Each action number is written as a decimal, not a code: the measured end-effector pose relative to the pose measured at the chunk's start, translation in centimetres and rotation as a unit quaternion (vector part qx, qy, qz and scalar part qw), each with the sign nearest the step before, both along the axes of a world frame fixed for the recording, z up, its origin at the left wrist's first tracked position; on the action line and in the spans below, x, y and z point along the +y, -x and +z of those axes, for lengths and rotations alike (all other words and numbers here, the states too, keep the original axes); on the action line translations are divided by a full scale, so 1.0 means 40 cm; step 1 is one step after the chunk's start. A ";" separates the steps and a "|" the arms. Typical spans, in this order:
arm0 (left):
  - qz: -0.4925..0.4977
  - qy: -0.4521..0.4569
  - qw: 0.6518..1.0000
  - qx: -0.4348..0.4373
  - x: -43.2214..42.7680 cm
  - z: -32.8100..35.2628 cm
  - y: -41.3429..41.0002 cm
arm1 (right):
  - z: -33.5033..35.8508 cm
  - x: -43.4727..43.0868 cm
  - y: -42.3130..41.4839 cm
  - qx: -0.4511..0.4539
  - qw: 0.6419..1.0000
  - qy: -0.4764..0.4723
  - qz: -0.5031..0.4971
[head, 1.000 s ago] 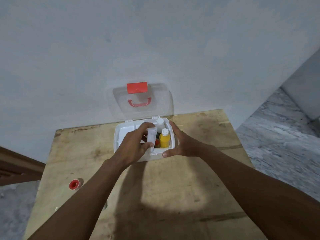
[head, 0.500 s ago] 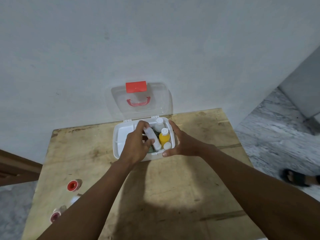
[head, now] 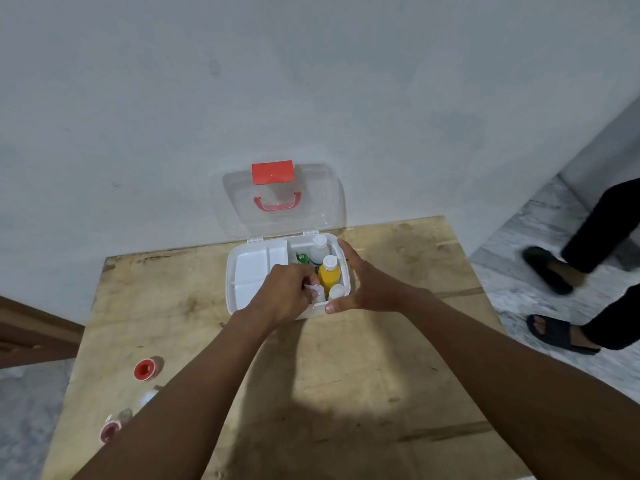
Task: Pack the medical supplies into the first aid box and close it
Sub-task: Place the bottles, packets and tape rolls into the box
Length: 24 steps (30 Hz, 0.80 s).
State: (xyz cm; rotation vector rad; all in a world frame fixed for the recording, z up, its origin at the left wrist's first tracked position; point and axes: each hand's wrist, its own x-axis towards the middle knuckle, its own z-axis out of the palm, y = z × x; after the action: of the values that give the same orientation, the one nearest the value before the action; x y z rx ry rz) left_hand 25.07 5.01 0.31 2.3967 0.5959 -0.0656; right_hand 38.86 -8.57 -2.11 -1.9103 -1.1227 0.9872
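Note:
The white first aid box (head: 242,303) stands open at the table's far edge, its clear lid (head: 318,202) with red latch and handle leaning on the wall. A white divider tray (head: 251,266) fills its left half. The right half holds a yellow bottle (head: 328,276), a white bottle (head: 318,249), a small white-capped bottle (head: 337,291) and a green packet (head: 302,258). My left hand (head: 282,296) pinches a white tube (head: 317,293) low in the box's front right part. My right hand (head: 367,287) grips the box's right end, thumb at the front, fingers at the back corner.
A red tape roll (head: 144,370), a small white item (head: 147,396) and a reddish roll (head: 110,430) lie near the wooden table's (head: 346,393) left edge. Another person's legs and black sandals (head: 561,336) stand on the marble floor to the right.
My left hand has pushed the white tube down and toward the box's front. My right hand has stayed on the box. Another person's legs have come into view at the right.

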 end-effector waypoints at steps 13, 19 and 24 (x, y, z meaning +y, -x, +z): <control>0.025 -0.095 0.995 -0.019 -0.023 0.008 0.019 | 0.008 -0.002 0.004 -0.040 0.999 0.000 0.020; 0.114 -0.077 0.987 -0.088 -0.043 0.004 0.041 | 0.005 -0.001 0.005 -0.049 0.998 -0.011 0.021; 0.199 -0.102 0.966 -0.130 -0.061 -0.027 0.118 | -0.015 -0.005 0.003 -0.042 0.999 0.000 0.018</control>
State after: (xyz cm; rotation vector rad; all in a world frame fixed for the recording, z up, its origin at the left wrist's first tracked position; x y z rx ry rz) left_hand 20.35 2.57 -0.79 2.3747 0.9813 0.4971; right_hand 38.75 -8.76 -2.73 -1.9519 -1.2094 0.9344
